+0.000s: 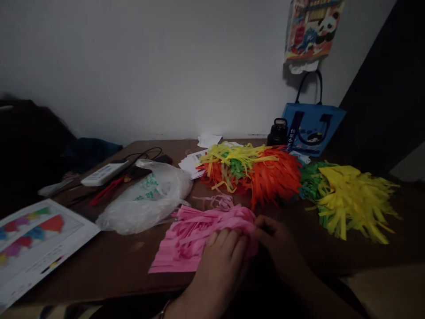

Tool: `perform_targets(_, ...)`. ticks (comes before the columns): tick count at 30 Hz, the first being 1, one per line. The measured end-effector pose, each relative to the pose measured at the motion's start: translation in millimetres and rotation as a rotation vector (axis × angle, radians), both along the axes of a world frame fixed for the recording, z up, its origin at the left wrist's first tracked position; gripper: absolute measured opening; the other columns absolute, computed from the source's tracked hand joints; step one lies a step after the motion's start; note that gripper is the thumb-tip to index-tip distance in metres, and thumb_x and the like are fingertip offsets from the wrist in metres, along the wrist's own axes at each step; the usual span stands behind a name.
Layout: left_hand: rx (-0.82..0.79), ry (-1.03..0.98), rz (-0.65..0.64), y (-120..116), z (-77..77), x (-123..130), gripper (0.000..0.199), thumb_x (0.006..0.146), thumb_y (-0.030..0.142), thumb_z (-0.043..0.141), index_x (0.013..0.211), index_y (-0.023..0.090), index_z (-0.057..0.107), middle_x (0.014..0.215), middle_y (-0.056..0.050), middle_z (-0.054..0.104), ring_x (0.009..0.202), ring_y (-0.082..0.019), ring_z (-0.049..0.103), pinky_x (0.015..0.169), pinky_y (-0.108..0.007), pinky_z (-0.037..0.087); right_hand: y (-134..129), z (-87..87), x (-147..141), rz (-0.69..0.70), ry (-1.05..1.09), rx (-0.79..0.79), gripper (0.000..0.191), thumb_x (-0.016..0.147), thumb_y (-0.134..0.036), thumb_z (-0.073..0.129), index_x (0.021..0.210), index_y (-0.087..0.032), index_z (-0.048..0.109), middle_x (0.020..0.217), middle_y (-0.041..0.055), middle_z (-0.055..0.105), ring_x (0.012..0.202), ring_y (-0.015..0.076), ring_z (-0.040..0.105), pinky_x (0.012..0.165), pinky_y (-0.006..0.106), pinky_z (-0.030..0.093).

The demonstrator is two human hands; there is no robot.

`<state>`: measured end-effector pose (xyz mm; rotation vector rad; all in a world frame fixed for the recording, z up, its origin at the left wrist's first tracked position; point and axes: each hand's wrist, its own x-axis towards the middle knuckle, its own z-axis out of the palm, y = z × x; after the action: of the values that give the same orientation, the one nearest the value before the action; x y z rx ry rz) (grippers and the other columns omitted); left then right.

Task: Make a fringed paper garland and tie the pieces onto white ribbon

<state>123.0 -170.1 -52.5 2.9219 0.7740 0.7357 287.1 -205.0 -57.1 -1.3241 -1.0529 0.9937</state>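
Note:
A pink fringed paper bundle (189,239) lies at the front middle of the brown table, its strips tangled toward the right. My left hand (222,257) rests over its right part, fingers curled down onto the strips. At the bundle's right edge, my right hand (274,241) has thumb and fingers drawn together on the pink paper. Behind are orange fringes (275,175) and yellow strips (235,153), with some green among them. To the right sits a yellow fringed bundle (352,199) over green fringe (310,177).
A crumpled plastic bag (149,199), a white power strip (104,173) and a printed sheet (43,248) lie on the left. A dark bottle (278,133) and blue bag (314,128) stand at the back right. A tissue pack (312,31) hangs above.

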Motion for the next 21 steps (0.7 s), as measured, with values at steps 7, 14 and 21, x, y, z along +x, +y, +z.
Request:
perform_targets(7, -0.052, -0.114, -0.012, 3, 6.4, 3, 0.042, 0.077, 0.026, 0.074, 0.113, 0.018, 0.054, 0.107, -0.012, 0.069, 0.094, -0.032, 0.063, 0.078, -0.049, 0.054, -4, -4.7, 4, -0.012, 0.495, 0.0, 0.017, 0.074, -0.032, 0.068, 0.083, -0.02, 0.061, 0.071, -0.0036, 0.058, 0.066, 0.0131, 0.051, 0.063, 0.024, 0.041)
perform_targets(14, -0.072, -0.239, -0.003, 6, 14.5, 5, 0.016, 0.091, 0.028, 0.058, 0.104, 0.019, 0.06, 0.103, -0.01, 0.068, 0.093, -0.027, 0.065, 0.078, -0.04, 0.055, -9, 6.3, 5, 0.076, 0.422, 0.147, 0.015, 0.078, -0.033, 0.065, 0.087, -0.022, 0.062, 0.084, -0.0003, 0.06, 0.081, 0.0174, 0.056, 0.073, 0.027, 0.045)
perform_targets(21, 0.06, -0.316, 0.014, 16, 18.3, -15, 0.015, 0.09, 0.014, 0.052, 0.095, 0.019, 0.066, 0.112, -0.012, 0.065, 0.099, -0.023, 0.063, 0.086, -0.036, 0.051, -13, 13.6, 17, -0.251, -0.077, 0.273, 0.01, 0.083, -0.029, 0.056, 0.08, -0.021, 0.059, 0.077, -0.0021, 0.055, 0.073, 0.0152, 0.051, 0.071, 0.025, 0.042)
